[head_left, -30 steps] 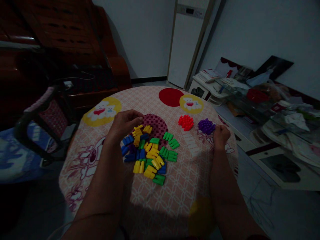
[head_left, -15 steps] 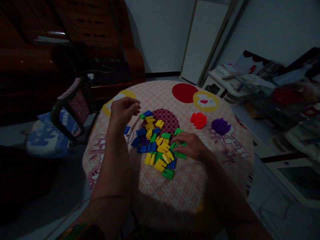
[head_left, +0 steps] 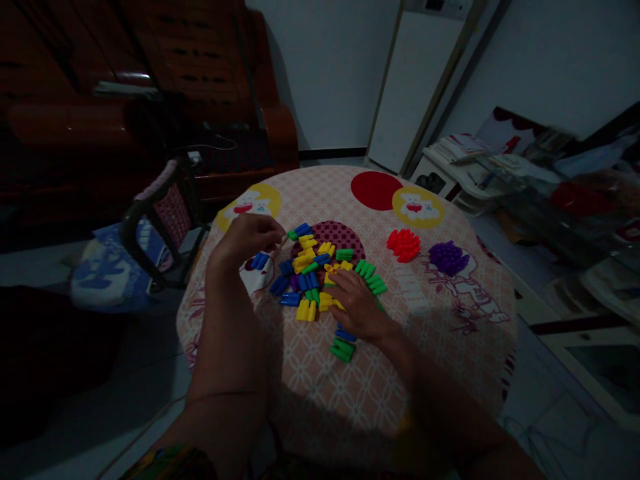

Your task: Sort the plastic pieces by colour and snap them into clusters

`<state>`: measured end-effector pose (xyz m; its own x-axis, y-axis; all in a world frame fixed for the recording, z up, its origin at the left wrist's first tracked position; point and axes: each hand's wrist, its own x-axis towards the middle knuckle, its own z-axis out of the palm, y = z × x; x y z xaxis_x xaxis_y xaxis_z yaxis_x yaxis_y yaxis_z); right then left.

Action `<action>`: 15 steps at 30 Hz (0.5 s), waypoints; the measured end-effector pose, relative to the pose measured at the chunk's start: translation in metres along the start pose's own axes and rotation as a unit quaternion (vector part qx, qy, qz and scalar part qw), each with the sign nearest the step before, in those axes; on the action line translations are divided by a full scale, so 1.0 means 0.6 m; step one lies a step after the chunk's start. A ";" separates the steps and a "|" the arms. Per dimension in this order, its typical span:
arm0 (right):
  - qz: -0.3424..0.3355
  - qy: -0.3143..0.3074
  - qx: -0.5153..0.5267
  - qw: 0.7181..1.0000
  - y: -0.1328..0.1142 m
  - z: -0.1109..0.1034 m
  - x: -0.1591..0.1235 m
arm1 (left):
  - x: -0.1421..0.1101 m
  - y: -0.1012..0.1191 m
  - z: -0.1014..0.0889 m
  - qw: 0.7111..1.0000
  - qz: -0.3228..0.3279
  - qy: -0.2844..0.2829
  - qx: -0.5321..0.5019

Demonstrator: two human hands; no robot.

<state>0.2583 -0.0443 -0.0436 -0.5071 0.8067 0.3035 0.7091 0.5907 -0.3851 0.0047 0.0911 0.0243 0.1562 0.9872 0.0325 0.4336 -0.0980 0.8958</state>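
In the head view, the pile of colored blocks (head_left: 309, 280) lies on the round table (head_left: 305, 367); call its middle the middle of a clock. The right hand (head_left: 356, 303) is at four o'clock, reaching in. Half a second ago it was over the green blocks (head_left: 376, 285) at three o'clock. Now its fingers are a bit spread over the yellow blocks (head_left: 345, 265), so it seems busy with those. I can't tell if it grips one. The left hand (head_left: 247, 240) is at ten o'clock, its fingers bent and close together. I can't tell if they hold anything. A blue block (head_left: 259, 260) lies near it. The red bunch (head_left: 403, 245) sits between two and three o'clock, and the purple bunch (head_left: 449, 258) farther out at three.
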 end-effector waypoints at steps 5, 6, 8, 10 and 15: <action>0.037 0.053 0.047 0.997 0.009 0.002 0.000 | 0.006 -0.011 0.030 0.962 -0.030 -0.230 0.144; 0.040 0.061 0.057 0.996 0.010 0.002 0.001 | 0.008 -0.010 0.040 0.957 -0.014 -0.237 0.167; 0.038 0.078 0.073 0.994 0.013 0.002 0.002 | 0.013 -0.003 0.058 0.947 0.023 -0.235 0.219; 0.033 0.107 0.089 0.990 0.018 -0.001 0.003 | 0.014 0.006 0.073 0.937 0.050 -0.228 0.261; 0.087 0.210 0.115 0.967 0.042 -0.018 -0.001 | 0.002 0.026 0.091 0.895 0.038 -0.243 0.372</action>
<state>0.2820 -0.0299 -0.0440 -0.1122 0.8433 0.5255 0.6131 0.4750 -0.6312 0.0600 0.0838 0.0139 0.4992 0.8206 -0.2782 0.8483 -0.3975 0.3499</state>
